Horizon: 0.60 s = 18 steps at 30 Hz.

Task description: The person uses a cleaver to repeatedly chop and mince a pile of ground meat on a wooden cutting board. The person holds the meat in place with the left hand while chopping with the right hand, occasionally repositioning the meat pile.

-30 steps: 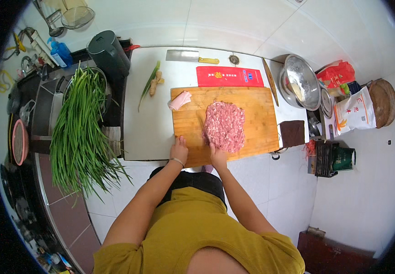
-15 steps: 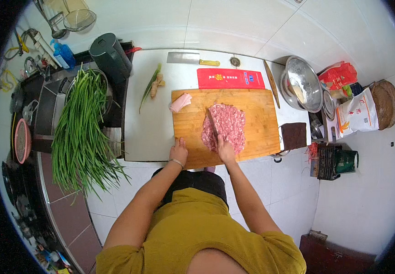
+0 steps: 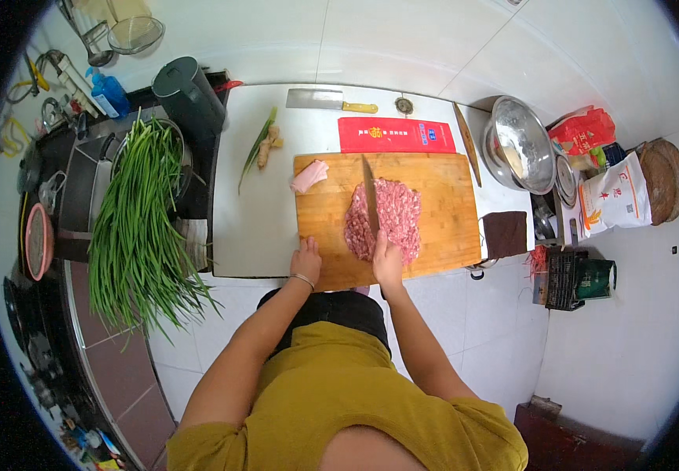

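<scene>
My right hand [image 3: 387, 259] is closed around the handle of a long-bladed kitchen knife [image 3: 371, 196]. Its blade points away from me, over a flattened mass of pink minced meat [image 3: 399, 212], the tip reaching past the meat's far side. The meat lies on a wooden cutting board [image 3: 445, 212]. At the board's near left edge, my left hand [image 3: 305, 261] grips the wood, its fingertips on top. A pale pink piece of meat or fat [image 3: 309, 177] sits at the board's far left corner.
Behind the board lie a red printed packet [image 3: 394, 136] and a cleaver [image 3: 324, 100]. Ginger [image 3: 267, 149] and a spring onion [image 3: 253, 153] lie at left. Long green chives [image 3: 139, 235] overhang the sink side. Metal bowls [image 3: 518, 145] and a brown cloth [image 3: 506, 234] are at right.
The knife in my right hand has come up, more of its blade showing and its tip now farther away. My left hand stays at the board's edge.
</scene>
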Tool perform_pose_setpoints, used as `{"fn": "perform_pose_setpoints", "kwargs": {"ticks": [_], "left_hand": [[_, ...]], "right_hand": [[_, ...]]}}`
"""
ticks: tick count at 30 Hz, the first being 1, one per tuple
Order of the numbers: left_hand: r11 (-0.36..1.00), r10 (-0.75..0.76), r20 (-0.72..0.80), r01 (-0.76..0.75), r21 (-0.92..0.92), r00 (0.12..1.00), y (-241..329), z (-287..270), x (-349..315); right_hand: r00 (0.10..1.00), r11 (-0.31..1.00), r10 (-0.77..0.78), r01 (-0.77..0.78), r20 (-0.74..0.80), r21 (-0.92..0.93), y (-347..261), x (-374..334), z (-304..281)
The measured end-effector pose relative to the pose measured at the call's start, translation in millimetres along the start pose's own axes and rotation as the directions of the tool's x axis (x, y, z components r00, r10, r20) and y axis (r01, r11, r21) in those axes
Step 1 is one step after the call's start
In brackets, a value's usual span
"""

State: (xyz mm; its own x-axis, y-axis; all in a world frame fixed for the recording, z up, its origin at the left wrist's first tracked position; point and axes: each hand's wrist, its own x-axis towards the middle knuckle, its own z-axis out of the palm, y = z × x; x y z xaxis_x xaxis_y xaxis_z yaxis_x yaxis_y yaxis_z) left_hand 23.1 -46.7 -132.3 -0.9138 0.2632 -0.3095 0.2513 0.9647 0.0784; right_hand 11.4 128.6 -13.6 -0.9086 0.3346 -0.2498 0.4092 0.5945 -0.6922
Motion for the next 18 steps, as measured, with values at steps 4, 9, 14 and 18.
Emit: {"fn": "perform_pose_setpoints", "kwargs": {"ticks": [4, 9, 14, 18], "left_hand": [[1.000, 0.024, -0.001, -0.024, -0.012, 1.000, 0.5, -6.3, -0.1], [0.997, 0.043, -0.110, -0.036, 0.064, 0.993, -2.5, 13.8, -0.5], [0.999, 0.042, -0.065, -0.041, 0.023, 0.997, 2.0, -3.0, 1.2], [0.998, 0.050, -0.028, -0.049, 0.029, 0.998, -3.7, -5.1, 5.3]], "right_hand": [[0.999, 0.995, -0.036, 0.033, -0.024, -0.093, 70.1, 5.1, 43.9], [1.000, 1.000, -0.012, 0.012, 0.028, -0.005, 1.8, 2.8, -15.1], [0.983, 0.996, 0.033, -0.017, -0.182, 0.089, 51.3, 21.7, 11.9], [0.999, 0.989, 0.039, -0.039, -0.007, -0.144, 46.3, 37.6, 6.9]]}}
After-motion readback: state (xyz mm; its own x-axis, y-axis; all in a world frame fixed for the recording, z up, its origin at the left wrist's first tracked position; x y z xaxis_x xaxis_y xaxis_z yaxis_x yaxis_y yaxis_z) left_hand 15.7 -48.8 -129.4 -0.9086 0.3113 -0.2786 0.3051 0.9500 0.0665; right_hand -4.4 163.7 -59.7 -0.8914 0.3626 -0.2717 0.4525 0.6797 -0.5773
